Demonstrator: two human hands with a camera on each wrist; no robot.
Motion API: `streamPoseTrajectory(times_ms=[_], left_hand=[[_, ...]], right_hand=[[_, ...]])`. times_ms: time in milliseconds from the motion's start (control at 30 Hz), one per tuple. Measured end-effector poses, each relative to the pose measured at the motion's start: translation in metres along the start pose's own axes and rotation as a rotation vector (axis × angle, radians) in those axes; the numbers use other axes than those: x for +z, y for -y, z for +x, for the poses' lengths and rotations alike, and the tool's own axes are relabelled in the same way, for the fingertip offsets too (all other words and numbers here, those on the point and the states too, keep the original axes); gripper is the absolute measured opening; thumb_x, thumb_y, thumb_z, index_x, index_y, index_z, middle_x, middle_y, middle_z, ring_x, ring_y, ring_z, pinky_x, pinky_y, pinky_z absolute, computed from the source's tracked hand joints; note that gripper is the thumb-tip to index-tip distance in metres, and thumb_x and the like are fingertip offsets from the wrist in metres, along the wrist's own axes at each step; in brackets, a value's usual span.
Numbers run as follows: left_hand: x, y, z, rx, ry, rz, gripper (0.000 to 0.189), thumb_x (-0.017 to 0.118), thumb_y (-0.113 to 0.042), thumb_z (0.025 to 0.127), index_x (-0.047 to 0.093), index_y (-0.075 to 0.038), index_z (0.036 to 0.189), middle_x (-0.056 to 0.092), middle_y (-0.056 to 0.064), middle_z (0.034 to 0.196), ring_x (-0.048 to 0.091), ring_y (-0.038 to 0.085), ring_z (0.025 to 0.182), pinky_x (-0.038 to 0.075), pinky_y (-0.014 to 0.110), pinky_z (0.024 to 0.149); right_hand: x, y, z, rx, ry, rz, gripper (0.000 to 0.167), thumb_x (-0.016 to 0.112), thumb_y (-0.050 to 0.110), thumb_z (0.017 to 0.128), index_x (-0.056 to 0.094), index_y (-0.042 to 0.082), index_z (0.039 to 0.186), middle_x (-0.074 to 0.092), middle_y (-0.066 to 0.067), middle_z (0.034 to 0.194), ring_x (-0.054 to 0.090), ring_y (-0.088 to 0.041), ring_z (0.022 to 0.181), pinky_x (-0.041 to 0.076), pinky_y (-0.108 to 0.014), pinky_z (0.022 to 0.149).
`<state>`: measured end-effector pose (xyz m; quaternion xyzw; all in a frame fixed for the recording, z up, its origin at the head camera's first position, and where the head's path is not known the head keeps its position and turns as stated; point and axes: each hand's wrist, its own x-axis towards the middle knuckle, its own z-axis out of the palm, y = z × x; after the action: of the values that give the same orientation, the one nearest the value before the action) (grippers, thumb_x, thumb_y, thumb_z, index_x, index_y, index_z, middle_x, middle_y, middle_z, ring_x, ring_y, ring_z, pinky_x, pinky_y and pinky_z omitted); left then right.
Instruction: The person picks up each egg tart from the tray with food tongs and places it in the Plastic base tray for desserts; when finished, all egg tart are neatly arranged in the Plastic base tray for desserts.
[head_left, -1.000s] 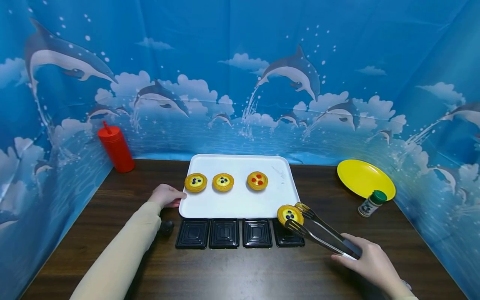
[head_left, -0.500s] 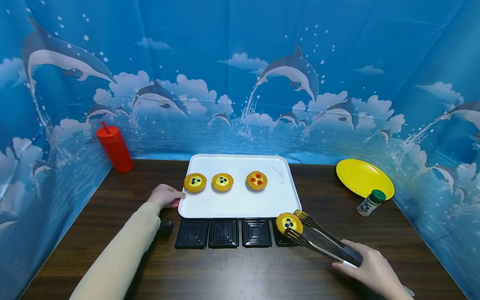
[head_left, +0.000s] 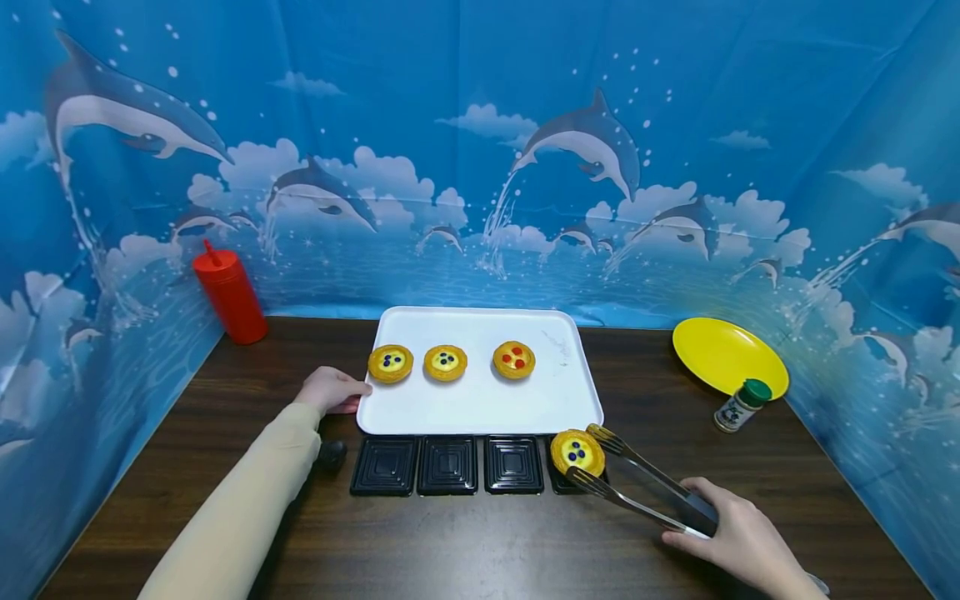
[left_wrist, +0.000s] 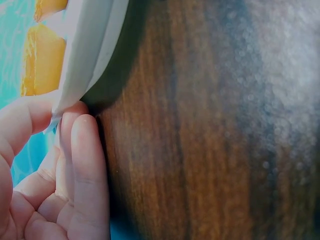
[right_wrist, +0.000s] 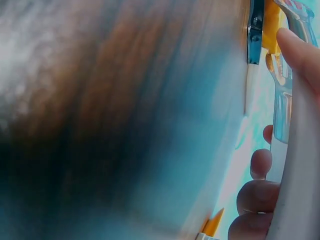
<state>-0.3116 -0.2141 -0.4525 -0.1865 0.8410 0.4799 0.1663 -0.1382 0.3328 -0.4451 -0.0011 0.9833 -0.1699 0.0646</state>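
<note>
My left hand (head_left: 333,390) pinches the left edge of a white tray (head_left: 480,410), thumb on top and fingers beneath, as the left wrist view shows. Two blueberry-topped egg tarts (head_left: 391,364) and one red-topped egg tart (head_left: 514,360) lie on that tray. In my right hand (head_left: 731,533) is a pair of metal serving tongs (head_left: 651,483), gripped by the handles. Their fork-like tips stand at the right and lower edges of another blueberry-topped egg tart (head_left: 577,452). This tart sits over the rightmost small black square tray (head_left: 562,483) and covers most of it.
Further black square trays (head_left: 384,467) line up along the white tray's front. A red straw cup (head_left: 231,298) stands back left. At right are a yellow plate (head_left: 727,354) and a green-capped shaker (head_left: 742,406). A dark round object (head_left: 332,456) lies beside the left sleeve.
The tart at the tongs has shifted slightly left and down over the rightmost black tray. The tongs' lower tip has moved off the tart's top to its edge. The left hand stays put.
</note>
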Motion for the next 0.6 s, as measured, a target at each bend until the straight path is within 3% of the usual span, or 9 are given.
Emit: streamPoseTrajectory(times_ms=[600], left_hand=[[-0.0013, -0.0006, -0.0011, 0.006, 0.018, -0.003, 0.039, 0.067, -0.023, 0.088, 0.06, 0.007, 0.113, 0.063, 0.009, 0.083, 0.063, 0.012, 0.063, 0.054, 0.018, 0.064]], right_hand=[[-0.0021, -0.0025, 0.0004, -0.036, 0.041, 0.038, 0.074, 0.078, 0.054, 0.067, 0.056, 0.006, 0.12, 0.06, -0.001, 0.083, 0.048, -0.014, 0.067, 0.04, -0.027, 0.054]])
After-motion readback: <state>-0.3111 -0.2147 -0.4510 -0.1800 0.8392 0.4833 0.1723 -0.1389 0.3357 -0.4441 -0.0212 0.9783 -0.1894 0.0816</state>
